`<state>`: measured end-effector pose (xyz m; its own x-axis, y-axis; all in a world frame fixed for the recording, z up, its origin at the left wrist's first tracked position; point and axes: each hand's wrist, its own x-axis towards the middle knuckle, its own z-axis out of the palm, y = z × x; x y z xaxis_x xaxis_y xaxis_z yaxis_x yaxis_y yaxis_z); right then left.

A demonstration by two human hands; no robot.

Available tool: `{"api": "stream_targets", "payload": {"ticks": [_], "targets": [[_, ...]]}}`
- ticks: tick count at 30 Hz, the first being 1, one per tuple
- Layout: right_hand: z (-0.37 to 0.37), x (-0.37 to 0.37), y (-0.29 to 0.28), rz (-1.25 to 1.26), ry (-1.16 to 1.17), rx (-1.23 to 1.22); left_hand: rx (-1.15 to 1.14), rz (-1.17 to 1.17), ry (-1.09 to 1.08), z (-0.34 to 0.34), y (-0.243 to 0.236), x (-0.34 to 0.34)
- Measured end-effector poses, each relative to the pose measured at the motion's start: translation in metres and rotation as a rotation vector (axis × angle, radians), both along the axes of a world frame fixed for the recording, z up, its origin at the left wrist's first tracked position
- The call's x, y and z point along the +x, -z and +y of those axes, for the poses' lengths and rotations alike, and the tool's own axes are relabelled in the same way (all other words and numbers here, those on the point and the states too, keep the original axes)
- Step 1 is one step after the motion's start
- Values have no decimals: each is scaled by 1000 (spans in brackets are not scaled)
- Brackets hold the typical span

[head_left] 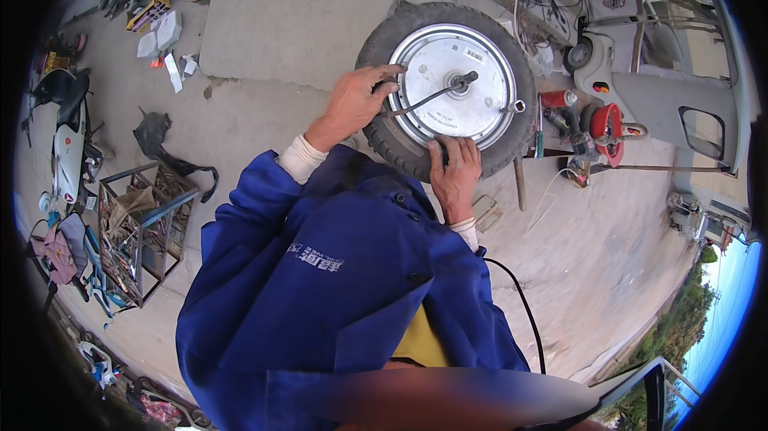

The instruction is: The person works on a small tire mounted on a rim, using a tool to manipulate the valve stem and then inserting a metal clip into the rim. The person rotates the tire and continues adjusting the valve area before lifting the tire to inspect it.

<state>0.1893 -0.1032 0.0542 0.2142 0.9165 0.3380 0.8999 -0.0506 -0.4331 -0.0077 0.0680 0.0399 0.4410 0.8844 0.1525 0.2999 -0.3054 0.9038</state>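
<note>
A wheel with a black tyre (390, 31) and a round silver hub (448, 55) lies in front of me. A short axle (466, 79) sticks up from the hub's middle, and a dark cable (424, 101) runs from it toward my left hand. My left hand (352, 104) is at the wheel's left side, thumb and forefinger stretched apart at the rim; its other fingers are partly hidden. My right hand (456, 176) lies over the near edge of the tyre, fingertips on the rim. A silver socket-like piece (516, 107) sits at the rim's right side.
A red can (558, 99), a screwdriver-like tool (539, 141) and a red round item (608, 131) are right of the wheel. A metal rack of tools (144, 231) stands at left, near a black rag-like piece (152, 135). A grey vehicle (664, 103) is at far right.
</note>
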Motion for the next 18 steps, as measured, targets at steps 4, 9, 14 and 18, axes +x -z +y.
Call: {"api": "stream_targets", "payload": {"ticks": [4, 9, 14, 18], "targets": [[0, 1, 4, 2, 10, 21, 201, 19, 37, 2, 16, 8], [0, 0, 3, 6, 10, 31, 158, -2, -27, -8, 16, 9], [2, 0, 4, -4, 7, 29, 244, 95, -36, -10, 18, 6], [2, -1, 1, -11, 10, 25, 253, 104, -22, -10, 19, 8]]}}
